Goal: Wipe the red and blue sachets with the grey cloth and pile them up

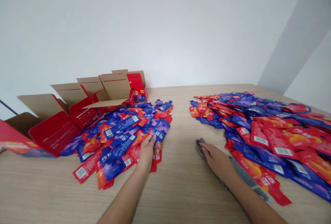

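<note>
My left hand [148,151] is closed in a pinch on the lower end of a blue sachet [160,127] with purple print. It is at the right edge of a loose pile of red and blue sachets [121,125]. My right hand [217,159] grips a grey cloth [244,175], which lies on the table and trails back under my wrist. The fingers press the cloth's front end down, and part of it is hidden by the hand and forearm. Right of the cloth spreads a larger heap of red and blue sachets [258,127].
Several open red cardboard boxes [55,132] with brown insides stand in a row at the left, behind the left pile. A pale wood table [181,182] runs between the two piles to a white wall [181,30] at the back.
</note>
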The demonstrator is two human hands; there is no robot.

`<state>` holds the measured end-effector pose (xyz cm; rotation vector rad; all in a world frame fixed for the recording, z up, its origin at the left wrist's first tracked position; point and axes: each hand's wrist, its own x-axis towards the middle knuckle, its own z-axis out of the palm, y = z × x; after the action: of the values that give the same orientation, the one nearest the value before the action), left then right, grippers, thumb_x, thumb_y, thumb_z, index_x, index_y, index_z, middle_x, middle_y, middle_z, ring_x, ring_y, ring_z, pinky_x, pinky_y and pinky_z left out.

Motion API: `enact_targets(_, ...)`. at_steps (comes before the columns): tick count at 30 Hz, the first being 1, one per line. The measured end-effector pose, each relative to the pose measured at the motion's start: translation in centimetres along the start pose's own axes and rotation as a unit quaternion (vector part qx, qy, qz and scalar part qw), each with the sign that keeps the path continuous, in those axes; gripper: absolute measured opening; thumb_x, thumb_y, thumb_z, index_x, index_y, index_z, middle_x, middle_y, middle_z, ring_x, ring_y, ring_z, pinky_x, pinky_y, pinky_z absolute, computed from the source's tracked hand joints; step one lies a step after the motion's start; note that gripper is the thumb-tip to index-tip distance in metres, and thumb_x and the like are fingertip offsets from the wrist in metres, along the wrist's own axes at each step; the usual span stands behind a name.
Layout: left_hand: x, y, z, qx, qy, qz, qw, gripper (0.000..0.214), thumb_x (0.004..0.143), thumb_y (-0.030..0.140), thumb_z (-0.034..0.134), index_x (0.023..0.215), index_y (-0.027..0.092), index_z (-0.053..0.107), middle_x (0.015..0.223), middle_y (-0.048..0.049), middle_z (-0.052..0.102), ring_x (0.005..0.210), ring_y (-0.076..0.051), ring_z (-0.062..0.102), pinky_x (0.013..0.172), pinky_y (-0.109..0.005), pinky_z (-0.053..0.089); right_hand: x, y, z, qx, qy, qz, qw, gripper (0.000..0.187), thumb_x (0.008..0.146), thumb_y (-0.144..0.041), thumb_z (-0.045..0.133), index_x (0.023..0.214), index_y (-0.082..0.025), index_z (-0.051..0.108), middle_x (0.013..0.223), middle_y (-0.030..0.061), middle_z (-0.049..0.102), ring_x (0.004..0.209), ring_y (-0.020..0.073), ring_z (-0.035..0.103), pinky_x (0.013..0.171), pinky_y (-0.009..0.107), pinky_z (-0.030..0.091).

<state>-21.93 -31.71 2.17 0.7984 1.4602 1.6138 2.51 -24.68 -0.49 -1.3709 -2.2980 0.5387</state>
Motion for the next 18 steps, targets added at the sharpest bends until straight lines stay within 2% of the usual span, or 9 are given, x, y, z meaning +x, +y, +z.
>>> enact_targets(3,2.4,3.5,-1.3,-0.112,0.051,0.039,0.992,0.021,0.075,0.029,0.06,0.07,0.019,0.042,0.047,0.0077,0.049,0.033,-0.004,0.037,0.033,-0.013,0.028,0.0,0.0,0.2,-0.003,-0.001,-0.003,1.0,0.04,0.089,-0.024,0.03,0.115,-0.015,0.058,0.116,0.0095,0.061,0.105,0.0193,0.057,0.089,0.033,0.043)
enact_targets(5,4.2,5.9,-2.0,-0.166,0.105,0.064,0.979,0.017,0.08,0.02,0.054,0.069,0.018,0.042,0.047,0.007,0.049,0.035,-0.004,0.042,0.037,-0.012,0.032,0.1,0.1,0.2,-0.006,-0.002,-0.001,1.0,0.039,0.089,-0.024,0.031,0.115,-0.016,0.058,0.117,0.0088,0.061,0.105,0.0189,0.057,0.088,0.031,0.043)
enact_targets(6,5.0,6.9,-2.2,-0.188,0.139,0.067,0.97,0.016,0.082,0.016,0.05,0.068,0.017,0.043,0.048,0.006,0.051,0.037,-0.003,0.045,0.04,-0.011,0.037,0.1,0.1,0.2,-0.008,-0.002,-0.001,1.0,0.038,0.089,-0.024,0.032,0.115,-0.016,0.058,0.117,0.0085,0.061,0.105,0.0187,0.057,0.088,0.031,0.043)
enact_targets(8,5.9,7.8,-1.9,-0.199,0.154,0.042,0.967,0.019,0.087,0.015,0.043,0.069,0.015,0.046,0.051,0.0021,0.055,0.042,-0.004,0.051,0.047,-0.012,0.044,0.1,0.0,0.2,-0.012,-0.006,0.002,1.0,0.038,0.089,-0.023,0.033,0.116,-0.016,0.058,0.116,0.0085,0.062,0.105,0.0186,0.057,0.088,0.03,0.043)
enact_targets(10,6.1,7.4,-0.6,-0.169,0.099,-0.002,0.981,0.02,0.089,0.017,0.041,0.071,0.012,0.049,0.057,-0.0024,0.06,0.045,-0.005,0.054,0.049,-0.014,0.047,0.0,-0.3,0.1,-0.019,-0.01,0.004,1.0,0.038,0.089,-0.022,0.033,0.116,-0.015,0.058,0.114,0.0091,0.062,0.103,0.019,0.057,0.087,0.03,0.042)
enact_targets(12,5.8,5.7,1.7,-0.112,0.005,-0.041,0.993,0.015,0.088,0.018,0.043,0.079,0.01,0.052,0.06,-0.004,0.062,0.045,-0.007,0.055,0.048,-0.016,0.047,-0.1,-0.7,-0.1,-0.028,-0.013,0.004,1.0,0.037,0.09,-0.021,0.033,0.116,-0.015,0.058,0.112,0.0093,0.063,0.101,0.0192,0.058,0.085,0.029,0.043)
enact_targets(15,5.6,2.2,6.2,0.014,-0.106,-0.104,0.989,0.014,0.086,0.014,0.046,0.098,0.01,0.051,0.062,-0.0017,0.061,0.047,-0.008,0.056,0.049,-0.018,0.047,-0.3,-1.3,-0.5,-0.038,-0.015,0.002,0.999,0.036,0.09,-0.021,0.033,0.116,-0.016,0.058,0.107,0.0082,0.064,0.095,0.0183,0.06,0.081,0.027,0.043)
enact_targets(18,6.4,-0.7,11.4,0.097,-0.147,-0.155,0.972,0.025,0.082,0.007,0.049,0.106,0.009,0.049,0.062,0.0007,0.059,0.049,-0.009,0.056,0.053,-0.019,0.047,-0.4,-1.7,-0.7,-0.047,-0.019,-0.001,0.999,0.036,0.091,-0.022,0.032,0.116,-0.018,0.057,0.102,0.0073,0.064,0.092,0.018,0.061,0.076,0.026,0.043)
